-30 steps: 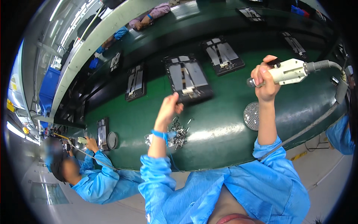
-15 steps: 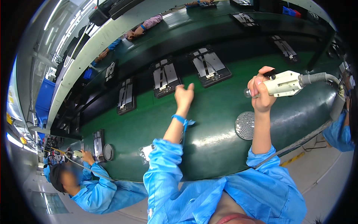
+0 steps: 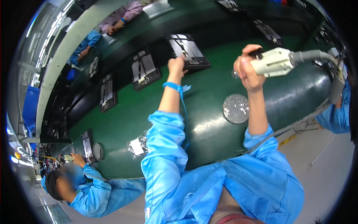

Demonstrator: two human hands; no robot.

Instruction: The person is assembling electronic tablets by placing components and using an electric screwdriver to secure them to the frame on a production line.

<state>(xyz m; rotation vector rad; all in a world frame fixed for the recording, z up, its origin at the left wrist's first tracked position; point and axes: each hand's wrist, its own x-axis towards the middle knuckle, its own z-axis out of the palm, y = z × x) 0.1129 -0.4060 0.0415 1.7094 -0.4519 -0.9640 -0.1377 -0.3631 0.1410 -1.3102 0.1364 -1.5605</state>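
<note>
The left hand [image 3: 176,68] covers the near left corner of the opened tablet [image 3: 191,50] it grips, and the right hand [image 3: 250,74] hides the front body of the pale handheld tool [image 3: 275,63]; bits in the round dish [image 3: 235,122] are too small to tell; the left sleeve [image 3: 164,128] hides part of the clear bag [image 3: 131,144] toward the workbench's [image 3: 209,145] near edge; at its far edge, the picture's top crops another tablet [image 3: 230,5], and the seated co-worker's [image 3: 97,198] face is blurred
</note>
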